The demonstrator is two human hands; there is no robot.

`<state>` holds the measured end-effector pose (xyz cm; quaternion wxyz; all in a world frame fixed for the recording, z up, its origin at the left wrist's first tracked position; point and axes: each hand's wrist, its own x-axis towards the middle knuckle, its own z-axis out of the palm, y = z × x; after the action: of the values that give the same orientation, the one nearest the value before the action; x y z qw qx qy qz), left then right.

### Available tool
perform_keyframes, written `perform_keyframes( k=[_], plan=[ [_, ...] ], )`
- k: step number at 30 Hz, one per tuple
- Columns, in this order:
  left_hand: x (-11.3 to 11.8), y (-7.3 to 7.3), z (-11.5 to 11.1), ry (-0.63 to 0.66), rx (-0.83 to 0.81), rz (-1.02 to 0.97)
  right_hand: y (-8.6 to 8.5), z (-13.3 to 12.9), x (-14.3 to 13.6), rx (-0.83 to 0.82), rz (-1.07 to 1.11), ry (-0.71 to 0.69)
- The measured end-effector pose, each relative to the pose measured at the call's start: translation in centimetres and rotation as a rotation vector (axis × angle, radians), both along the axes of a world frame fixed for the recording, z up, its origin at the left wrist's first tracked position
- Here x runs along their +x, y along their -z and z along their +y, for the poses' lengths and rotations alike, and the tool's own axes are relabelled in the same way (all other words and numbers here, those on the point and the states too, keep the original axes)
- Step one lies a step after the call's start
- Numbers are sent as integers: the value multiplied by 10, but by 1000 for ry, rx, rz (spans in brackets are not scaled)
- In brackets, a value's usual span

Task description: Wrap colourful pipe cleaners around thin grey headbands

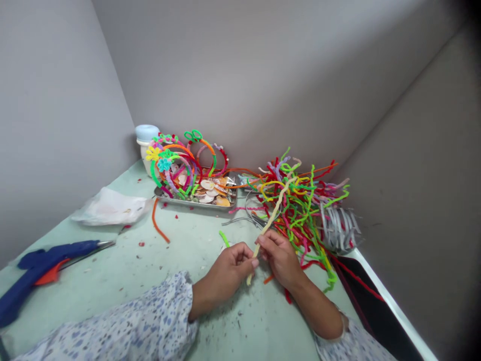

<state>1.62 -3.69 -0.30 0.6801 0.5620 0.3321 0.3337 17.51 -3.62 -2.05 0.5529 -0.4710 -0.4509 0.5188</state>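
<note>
A pale yellow pipe cleaner [273, 215] slants up and to the right between my two hands. Near its lower end, my left hand [235, 265] pinches it between thumb and fingers. Just above that, my right hand [278, 253] grips the same strand with thumb and forefinger. The strand's far tip overlaps a heap of pipe cleaners [311, 213] in red, green, yellow and purple. A short green piece [224, 238] lies on the table beyond my left hand.
Decorated headbands [176, 160] stand on a metal tray [195, 204] holding shells. A white-and-blue container [147, 135] is behind. At left lie a plastic bag [112, 206] and a blue glue gun [52, 258]. Grey hoops [340, 228] lie right, by the table edge.
</note>
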Motion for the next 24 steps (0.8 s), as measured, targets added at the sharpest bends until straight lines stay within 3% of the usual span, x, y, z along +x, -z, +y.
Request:
perform_keyframes(
  k=[8,15,24],
  plan=[
    [-1,-1,-1,45,-60,-44,-3,2,4,-49,73,-65],
    [-2,1,0,-52,-54,-6,-4,4,4,-14,109,24],
    [-2,3,-1,-78,14,57,-4,5,4,22,118,64]
  ],
)
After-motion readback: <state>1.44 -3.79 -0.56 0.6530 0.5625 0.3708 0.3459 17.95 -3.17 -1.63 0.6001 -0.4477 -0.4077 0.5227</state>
